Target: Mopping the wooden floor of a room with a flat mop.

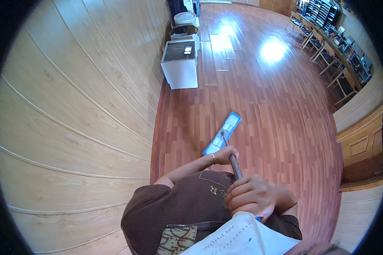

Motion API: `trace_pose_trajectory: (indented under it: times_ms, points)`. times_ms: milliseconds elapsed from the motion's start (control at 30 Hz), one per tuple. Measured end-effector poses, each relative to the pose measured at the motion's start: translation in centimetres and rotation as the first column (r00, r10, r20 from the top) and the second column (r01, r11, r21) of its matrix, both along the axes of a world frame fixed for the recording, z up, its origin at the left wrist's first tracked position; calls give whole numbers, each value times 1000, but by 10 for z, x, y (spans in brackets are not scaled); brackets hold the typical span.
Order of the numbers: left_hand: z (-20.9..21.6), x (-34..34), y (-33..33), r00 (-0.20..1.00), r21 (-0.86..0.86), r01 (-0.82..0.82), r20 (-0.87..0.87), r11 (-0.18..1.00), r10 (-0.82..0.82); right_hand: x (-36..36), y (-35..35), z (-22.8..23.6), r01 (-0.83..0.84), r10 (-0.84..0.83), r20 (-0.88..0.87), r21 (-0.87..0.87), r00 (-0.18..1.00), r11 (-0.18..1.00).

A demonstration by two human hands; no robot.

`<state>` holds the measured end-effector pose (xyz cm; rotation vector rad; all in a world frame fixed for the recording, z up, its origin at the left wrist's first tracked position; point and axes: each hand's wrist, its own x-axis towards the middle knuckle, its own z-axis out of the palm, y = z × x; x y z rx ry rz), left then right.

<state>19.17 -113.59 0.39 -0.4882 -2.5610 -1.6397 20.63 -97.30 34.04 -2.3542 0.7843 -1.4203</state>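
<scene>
A flat mop with a blue-edged, pale rectangular head (230, 123) lies slantwise on the wooden floor ahead of me. Its grey handle (235, 167) runs up from the head toward my chest. My left hand (226, 155), with a bracelet at the wrist, is wrapped round the lower part of the handle. Higher up and closer to me, my right hand (250, 196) is closed round the handle's upper end. A bit of blue shows just below the right hand.
Light wood panelling (76, 110) rises along my left. A white cabinet (179, 68) with a phone on its dark top stands against it, bins behind. At the right are a long desk (327, 38) with chairs and a wooden door (361, 146). The reddish floor (281, 127) reflects bright light.
</scene>
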Motion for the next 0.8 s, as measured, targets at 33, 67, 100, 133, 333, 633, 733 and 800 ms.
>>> trace_pose_trajectory:
  times_ms: [33, 67, 100, 133, 333, 633, 733, 800]
  points:
    - [12, 1, -7, 995, -78, 10, -103, 997, -18, -4, -4, -4, -3, 5, -45, 33, 999, 999]
    - [26, 4, -15, 978, -157, 12, -206, 987, -45, -6, -6, -7, -3, 9, -93, 64, 996, 998]
    - [35, 11, -30, 994, -249, 63, -73, 966, -83, -10, -10, -10, 62, -28, -186, 181, 982, 981]
    - [45, 22, -44, 999, -281, 3, -36, 960, -14, -15, -20, -21, 118, -71, -222, 206, 972, 971]
    - [226, 112, -91, 997, 545, -43, 75, 837, 2, -48, -80, -123, 268, -245, -109, 431, 963, 862]
    - [311, 131, -64, 903, 178, 227, -406, 957, -139, -66, -156, -253, 281, -253, -134, 605, 958, 745]
    - [304, 121, -88, 847, 154, 370, -461, 916, -264, -78, -162, -276, 317, -312, -115, 595, 943, 739]
    - [299, 114, -94, 818, 202, 417, -509, 886, -269, -92, -168, -316, 333, -344, -120, 663, 931, 671]
